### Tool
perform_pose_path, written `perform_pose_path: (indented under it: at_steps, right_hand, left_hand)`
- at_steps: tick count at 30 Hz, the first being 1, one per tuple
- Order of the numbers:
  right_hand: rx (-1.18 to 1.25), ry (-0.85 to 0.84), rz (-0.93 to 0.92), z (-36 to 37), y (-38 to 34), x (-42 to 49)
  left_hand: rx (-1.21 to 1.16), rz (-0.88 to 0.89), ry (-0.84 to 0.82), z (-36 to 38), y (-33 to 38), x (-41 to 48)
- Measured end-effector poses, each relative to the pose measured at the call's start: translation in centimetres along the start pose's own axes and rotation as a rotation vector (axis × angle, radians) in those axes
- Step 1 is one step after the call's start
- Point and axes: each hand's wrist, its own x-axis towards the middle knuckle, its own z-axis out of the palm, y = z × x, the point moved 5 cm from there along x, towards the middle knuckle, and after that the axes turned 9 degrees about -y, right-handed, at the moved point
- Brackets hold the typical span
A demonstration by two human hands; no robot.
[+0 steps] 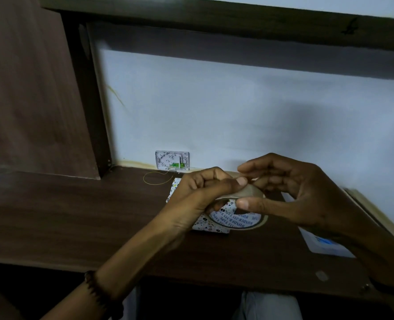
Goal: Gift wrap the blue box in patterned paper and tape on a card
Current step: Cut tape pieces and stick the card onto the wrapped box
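Observation:
A roll of brown tape (239,219) with a printed white core is held up above the dark wooden desk. My left hand (198,195) grips the roll from the left, thumb pressed on its outer surface. My right hand (290,190) pinches the roll's top edge between thumb and forefinger. Under the roll lies the box wrapped in white patterned paper (206,225), mostly hidden by my hands. A white card with a blue mark (325,244) lies flat on the desk under my right wrist.
A small white fibre box with a green plug (171,160) sits at the wall, with a thin yellow wire loop (156,177) beside it. A brown panel (34,88) stands at the left. The desk's front edge (191,277) runs above my knees.

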Motion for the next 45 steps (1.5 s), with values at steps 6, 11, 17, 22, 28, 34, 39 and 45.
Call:
perform_pose_path:
  at_steps: [6, 11, 17, 22, 28, 34, 39, 45]
  right_hand:
    - [0.072, -0.025, 0.016, 0.1, 0.1, -0.1]
    - [0.067, -0.039, 0.013, 0.5, -0.3, -0.2]
    - [-0.046, -0.069, -0.006, 1.0, -0.9, -0.2]
    - [-0.052, -0.093, 0.019, 1.2, -0.8, -0.1]
    - [0.077, -0.097, 0.103, 0.4, 0.5, -0.3]
    - [0.107, -0.106, 0.084, 0.0, 0.8, -0.3]
    - [0.175, -0.068, 0.047, -0.3, 1.3, -0.2]
    - [0.212, -0.104, -0.058, 0.2, 1.8, -0.1]
  left_hand:
    - [-0.162, -0.067, -0.123, -0.5, -0.5, 0.2]
    - [-0.197, -0.100, -0.140, -0.5, -1.1, 0.3]
    - [-0.013, -0.194, -0.184, -0.1, -0.8, 0.8]
    - [0.060, -0.274, -0.152, -0.1, -1.1, 0.9]
    - [-0.030, -0.292, -0.107, -0.2, -1.9, 0.7]
    - [-0.095, -0.293, -0.166, 0.3, -1.8, 0.7]
    - [-0.172, -0.224, -0.197, -0.1, -2.0, 0.7]
    - [-0.211, -0.182, -0.231, -0.2, -1.5, 0.0]
